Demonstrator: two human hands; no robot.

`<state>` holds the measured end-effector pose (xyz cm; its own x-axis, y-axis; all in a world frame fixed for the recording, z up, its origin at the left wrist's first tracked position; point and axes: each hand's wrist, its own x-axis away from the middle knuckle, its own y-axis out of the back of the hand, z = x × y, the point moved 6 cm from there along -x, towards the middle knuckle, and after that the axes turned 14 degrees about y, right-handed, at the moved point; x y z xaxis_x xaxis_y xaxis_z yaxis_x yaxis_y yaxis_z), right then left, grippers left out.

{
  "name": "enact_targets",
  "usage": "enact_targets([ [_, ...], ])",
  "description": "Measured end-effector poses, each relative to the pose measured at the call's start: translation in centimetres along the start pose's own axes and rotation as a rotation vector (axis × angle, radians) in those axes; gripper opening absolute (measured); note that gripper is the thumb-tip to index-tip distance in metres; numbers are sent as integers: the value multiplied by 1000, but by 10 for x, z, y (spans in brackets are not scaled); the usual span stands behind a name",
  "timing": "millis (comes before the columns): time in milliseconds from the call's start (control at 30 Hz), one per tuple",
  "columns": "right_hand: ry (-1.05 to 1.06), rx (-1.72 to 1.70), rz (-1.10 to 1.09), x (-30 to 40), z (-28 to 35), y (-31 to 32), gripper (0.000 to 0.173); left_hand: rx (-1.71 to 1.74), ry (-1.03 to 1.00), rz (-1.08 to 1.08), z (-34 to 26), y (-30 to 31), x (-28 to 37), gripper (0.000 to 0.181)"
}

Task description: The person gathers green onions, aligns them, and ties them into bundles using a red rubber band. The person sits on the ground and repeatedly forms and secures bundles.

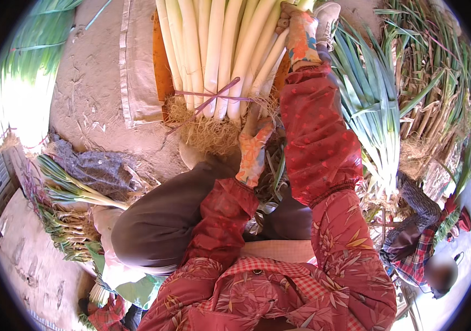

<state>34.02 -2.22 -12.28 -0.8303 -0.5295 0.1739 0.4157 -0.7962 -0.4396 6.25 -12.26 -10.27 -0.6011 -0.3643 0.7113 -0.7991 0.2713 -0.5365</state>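
A bundle of leeks [214, 53] lies before me, with white shanks and a thick mat of pale roots [214, 134] towards me. Purple tie tape [221, 95] crosses the shanks just above the roots and is knotted, with loose ends. My right hand [301, 31], in a patterned glove with bare dark fingertips, grips the leeks at the bundle's upper right side. At the lower right root end is my left hand [255, 142], gloved alike, its fingers up against the roots. Roots partly hide those fingers, so its grip is unclear.
An orange board [161, 62] lies under the bundle, beside a pale cloth sheet [141, 82]. Loose leeks [371, 103] and a leek heap [429, 82] lie right; tied leeks [33, 91] stand left. A dark cloth [90, 165] is on the ground. Other people [417, 244] sit nearby.
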Motion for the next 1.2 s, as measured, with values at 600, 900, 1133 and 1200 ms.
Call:
enact_targets([
  [600, 142, 368, -208, 23, 7, -1, 11, -240, -101, -99, 8, 7, -2, 64],
  [900, 171, 407, -205, 35, -20, -25, 21, -177, -100, -54, -14, 0, 17, 71],
  [1133, 109, 506, -333, 25, -4, -10, 29, -92, -8, 42, 6, -16, 3, 72],
  [1200, 173, 656, -353, 21, -1, -14, 29, -93, -10, 69, 17, -4, -4, 72],
])
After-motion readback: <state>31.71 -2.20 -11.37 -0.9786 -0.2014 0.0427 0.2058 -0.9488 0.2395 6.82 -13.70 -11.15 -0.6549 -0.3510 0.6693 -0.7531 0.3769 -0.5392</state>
